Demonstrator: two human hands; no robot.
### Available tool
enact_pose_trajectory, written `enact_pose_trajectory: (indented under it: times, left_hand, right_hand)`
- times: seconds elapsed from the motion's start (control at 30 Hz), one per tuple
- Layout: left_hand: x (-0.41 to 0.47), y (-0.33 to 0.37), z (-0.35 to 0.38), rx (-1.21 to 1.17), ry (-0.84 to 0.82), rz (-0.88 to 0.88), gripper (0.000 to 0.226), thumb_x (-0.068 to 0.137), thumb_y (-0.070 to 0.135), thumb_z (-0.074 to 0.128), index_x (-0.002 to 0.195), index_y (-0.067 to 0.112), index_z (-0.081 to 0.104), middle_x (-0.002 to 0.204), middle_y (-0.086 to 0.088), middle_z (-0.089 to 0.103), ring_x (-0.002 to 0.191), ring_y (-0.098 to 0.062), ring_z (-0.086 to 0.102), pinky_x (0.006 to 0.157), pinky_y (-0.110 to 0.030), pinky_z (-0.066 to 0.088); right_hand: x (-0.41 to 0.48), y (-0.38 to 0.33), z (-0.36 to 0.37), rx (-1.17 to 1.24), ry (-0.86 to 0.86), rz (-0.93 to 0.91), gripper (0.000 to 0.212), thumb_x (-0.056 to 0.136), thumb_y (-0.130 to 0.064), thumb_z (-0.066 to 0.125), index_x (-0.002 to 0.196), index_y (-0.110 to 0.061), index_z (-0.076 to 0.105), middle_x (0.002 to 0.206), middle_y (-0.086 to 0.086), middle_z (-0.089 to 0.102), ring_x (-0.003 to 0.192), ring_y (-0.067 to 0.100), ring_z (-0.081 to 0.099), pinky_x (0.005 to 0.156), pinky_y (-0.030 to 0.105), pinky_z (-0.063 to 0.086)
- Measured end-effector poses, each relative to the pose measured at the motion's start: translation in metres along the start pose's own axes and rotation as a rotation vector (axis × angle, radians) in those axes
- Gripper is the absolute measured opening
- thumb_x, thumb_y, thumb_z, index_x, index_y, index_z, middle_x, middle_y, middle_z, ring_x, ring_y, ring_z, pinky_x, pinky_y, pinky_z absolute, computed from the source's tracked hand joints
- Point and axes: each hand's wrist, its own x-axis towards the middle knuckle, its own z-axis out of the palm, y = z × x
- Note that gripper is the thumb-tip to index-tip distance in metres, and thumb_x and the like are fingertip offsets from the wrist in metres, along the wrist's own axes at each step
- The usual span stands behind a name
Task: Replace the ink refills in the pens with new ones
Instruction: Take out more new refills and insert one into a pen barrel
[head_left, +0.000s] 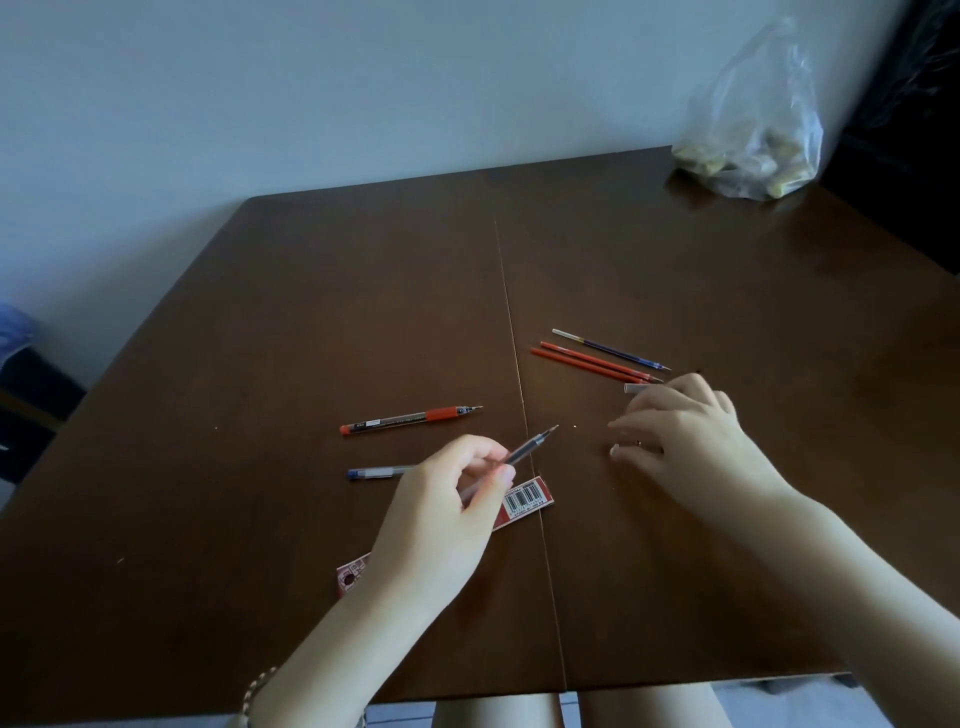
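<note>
My left hand (447, 499) grips a clear-barrelled pen (524, 448), its tip pointing up and right. My right hand (685, 436) hovers palm-down to the right, fingers spread, its fingertips at a clear pen cap (635, 387); whether it grips the cap I cannot tell. Just beyond lie two red refills (587, 361) and a blue refill (610, 349), side by side. A red-grip pen (410, 419) lies left of the table's seam. A blue-ended pen (376, 472) lies below it, partly hidden by my left hand.
A red refill packet with a barcode (524, 501) lies under my left hand. A clear plastic bag (753, 135) holding pale items stands at the far right corner of the brown table (311, 312). My knees show below the near edge.
</note>
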Motion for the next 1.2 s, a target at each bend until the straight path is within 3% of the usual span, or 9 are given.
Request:
enact_pose_trajectory:
  times: [0.17, 0.23, 0.3, 0.43, 0.63, 0.83, 0.97, 1.1, 1.2]
  left_hand:
    - [-0.002, 0.003, 0.001, -0.053, -0.014, 0.007, 0.022, 0.085, 0.023, 0.057, 0.081, 0.043, 0.051, 0.082, 0.017, 0.063, 0.084, 0.004, 0.059, 0.063, -0.003, 0.047]
    - [-0.002, 0.004, 0.002, -0.07, -0.013, 0.017, 0.021, 0.085, 0.022, 0.057, 0.081, 0.042, 0.052, 0.082, 0.013, 0.065, 0.081, -0.002, 0.061, 0.064, -0.006, 0.049]
    - [-0.003, 0.006, 0.003, -0.099, -0.005, 0.034, 0.019, 0.084, 0.02, 0.058, 0.082, 0.039, 0.054, 0.079, 0.017, 0.063, 0.083, 0.004, 0.059, 0.061, -0.005, 0.048]
    - [-0.003, 0.011, 0.006, -0.114, -0.005, 0.099, 0.014, 0.083, 0.019, 0.059, 0.087, 0.033, 0.058, 0.08, 0.02, 0.062, 0.088, 0.005, 0.058, 0.062, -0.006, 0.049]
    - [-0.005, 0.018, 0.006, -0.09, 0.015, 0.184, 0.013, 0.083, 0.015, 0.06, 0.089, 0.026, 0.061, 0.077, 0.021, 0.06, 0.088, 0.006, 0.058, 0.063, -0.005, 0.048]
    - [-0.006, 0.018, 0.004, -0.068, 0.045, 0.196, 0.012, 0.082, 0.017, 0.06, 0.089, 0.026, 0.061, 0.079, 0.022, 0.06, 0.093, 0.004, 0.058, 0.063, -0.009, 0.052]
    - [-0.006, 0.021, 0.003, -0.057, 0.035, 0.226, 0.01, 0.082, 0.014, 0.061, 0.09, 0.021, 0.063, 0.077, 0.022, 0.06, 0.088, 0.007, 0.059, 0.063, -0.006, 0.049]
    - [-0.007, 0.023, 0.007, -0.011, 0.062, 0.266, 0.015, 0.079, 0.026, 0.058, 0.091, 0.019, 0.064, 0.078, 0.026, 0.057, 0.089, 0.008, 0.058, 0.065, -0.003, 0.047]
    - [-0.008, 0.022, 0.008, 0.001, 0.084, 0.287, 0.018, 0.078, 0.026, 0.057, 0.091, 0.017, 0.065, 0.08, 0.021, 0.06, 0.089, 0.007, 0.058, 0.065, -0.002, 0.046]
  right_hand:
    - [0.001, -0.003, 0.009, 0.072, 0.002, -0.015, 0.011, 0.082, -0.027, 0.062, 0.09, -0.025, 0.07, 0.102, -0.011, 0.063, 0.122, 0.011, 0.035, 0.097, 0.032, 0.024]
    - [-0.003, -0.011, 0.0, 0.334, 0.129, 0.039, 0.009, 0.08, -0.02, 0.065, 0.083, -0.027, 0.07, 0.085, -0.02, 0.062, 0.103, -0.005, 0.049, 0.09, 0.02, 0.039]
    - [-0.01, -0.024, -0.017, 0.712, 0.193, 0.169, 0.011, 0.079, -0.017, 0.066, 0.081, -0.027, 0.069, 0.078, -0.02, 0.067, 0.074, -0.012, 0.059, 0.066, 0.004, 0.044]
    - [-0.021, -0.043, -0.033, 1.147, 0.163, 0.257, 0.016, 0.068, -0.027, 0.066, 0.082, -0.021, 0.071, 0.079, -0.01, 0.074, 0.066, -0.004, 0.066, 0.057, 0.005, 0.047]
    - [-0.024, -0.046, -0.028, 1.106, 0.137, 0.255, 0.021, 0.063, -0.033, 0.064, 0.08, -0.025, 0.072, 0.081, -0.013, 0.074, 0.074, 0.003, 0.068, 0.066, 0.013, 0.054]
    - [-0.024, -0.045, -0.032, 1.169, 0.183, 0.24, 0.022, 0.062, -0.03, 0.063, 0.081, -0.021, 0.071, 0.076, -0.015, 0.074, 0.068, -0.004, 0.066, 0.059, 0.006, 0.048]
    - [-0.024, -0.047, -0.033, 1.143, 0.125, 0.198, 0.02, 0.061, -0.031, 0.063, 0.078, -0.025, 0.07, 0.081, -0.017, 0.073, 0.075, 0.0, 0.068, 0.065, 0.01, 0.052]
    - [-0.025, -0.052, -0.031, 1.089, 0.083, 0.161, 0.015, 0.06, -0.033, 0.062, 0.073, -0.029, 0.069, 0.069, -0.025, 0.071, 0.072, -0.006, 0.065, 0.063, 0.005, 0.047]
    - [-0.026, -0.053, -0.029, 1.062, 0.088, 0.171, 0.017, 0.06, -0.038, 0.061, 0.069, -0.026, 0.068, 0.062, -0.018, 0.07, 0.062, -0.003, 0.061, 0.057, 0.006, 0.046]
